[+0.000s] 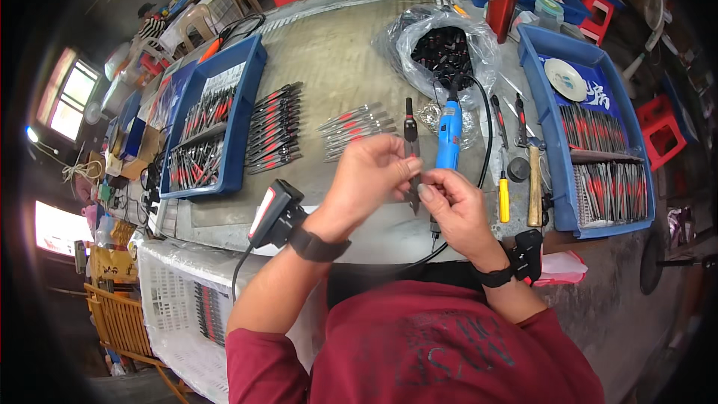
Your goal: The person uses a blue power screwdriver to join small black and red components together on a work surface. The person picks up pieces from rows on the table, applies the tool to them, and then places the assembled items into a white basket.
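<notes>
Above the near table edge I hold a slim dark grey pen-shaped tool (410, 131) upright, with a black upper end and a pointed lower end. My left hand (372, 172) is closed round its middle with thumb and fingers. My right hand (454, 206) is closed in a pinch right beside the tool's lower half; what its fingertips hold is hidden. Just right of the tool a blue electric screwdriver (449, 135) lies with a black cord. Left of my hands are a row of grey pieces (355, 129) and a stack of black-and-red ones (274, 129).
A blue tray (238, 168) of similar pieces stands left, another blue tray (649, 206) right. A plastic bag (482, 37) of small black parts sits at the back. A yellow-handled screwdriver (504, 200) and a wooden-handled hammer (534, 187) lie right. A white crate (164, 284) stands lower left.
</notes>
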The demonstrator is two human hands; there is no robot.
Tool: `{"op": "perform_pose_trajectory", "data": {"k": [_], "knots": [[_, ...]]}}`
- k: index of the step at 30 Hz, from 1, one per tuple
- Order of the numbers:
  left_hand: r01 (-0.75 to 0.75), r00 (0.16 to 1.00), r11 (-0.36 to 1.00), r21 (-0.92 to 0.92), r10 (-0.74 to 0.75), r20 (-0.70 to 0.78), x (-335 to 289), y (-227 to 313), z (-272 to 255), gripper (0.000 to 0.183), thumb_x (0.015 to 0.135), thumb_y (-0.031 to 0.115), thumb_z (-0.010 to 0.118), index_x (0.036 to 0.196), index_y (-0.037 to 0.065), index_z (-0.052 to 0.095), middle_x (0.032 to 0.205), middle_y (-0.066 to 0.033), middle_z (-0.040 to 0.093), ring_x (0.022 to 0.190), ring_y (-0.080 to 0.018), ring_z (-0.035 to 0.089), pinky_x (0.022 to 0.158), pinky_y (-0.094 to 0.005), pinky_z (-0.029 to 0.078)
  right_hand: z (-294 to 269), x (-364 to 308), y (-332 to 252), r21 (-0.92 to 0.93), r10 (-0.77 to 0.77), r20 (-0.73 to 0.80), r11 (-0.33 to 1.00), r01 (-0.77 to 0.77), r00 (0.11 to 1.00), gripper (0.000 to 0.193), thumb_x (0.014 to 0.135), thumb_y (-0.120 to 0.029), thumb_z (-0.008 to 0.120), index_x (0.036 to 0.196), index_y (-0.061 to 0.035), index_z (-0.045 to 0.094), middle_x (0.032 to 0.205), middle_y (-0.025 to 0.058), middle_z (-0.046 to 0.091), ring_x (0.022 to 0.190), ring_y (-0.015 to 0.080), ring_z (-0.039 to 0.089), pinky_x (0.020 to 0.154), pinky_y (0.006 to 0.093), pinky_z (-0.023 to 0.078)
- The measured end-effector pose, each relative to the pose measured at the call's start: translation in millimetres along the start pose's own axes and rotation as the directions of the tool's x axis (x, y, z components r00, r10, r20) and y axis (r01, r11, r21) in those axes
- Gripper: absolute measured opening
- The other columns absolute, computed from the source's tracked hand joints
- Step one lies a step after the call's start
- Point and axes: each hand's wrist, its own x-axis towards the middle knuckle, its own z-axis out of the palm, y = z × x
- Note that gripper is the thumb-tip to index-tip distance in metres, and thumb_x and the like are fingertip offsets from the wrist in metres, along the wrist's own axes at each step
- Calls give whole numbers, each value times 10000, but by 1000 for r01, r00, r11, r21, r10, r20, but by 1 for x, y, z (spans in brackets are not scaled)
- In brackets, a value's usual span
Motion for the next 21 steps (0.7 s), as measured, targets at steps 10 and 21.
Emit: {"op": "perform_pose_trajectory", "data": {"k": [10,21], "knots": [[16,1000,997,71,-17,21,-22,2,6,139,828,126,605,758,6,599,636,-13,579,531,-57,524,471,-200,425,0,-8,-11,144,104,67,983,-113,992,98,829,-90,572,827,8,581,655,8,532,620,40,452,541,218,389],[-60,998,925,376,63,4,-33,12,0,261,832,188,615,634,51,517,548,19,513,459,-21,444,389,-174,346,-7,-9,-18,35,61,90,997,-64,994,90,806,-78,582,829,9,593,656,28,531,596,76,477,535,232,384]]}}
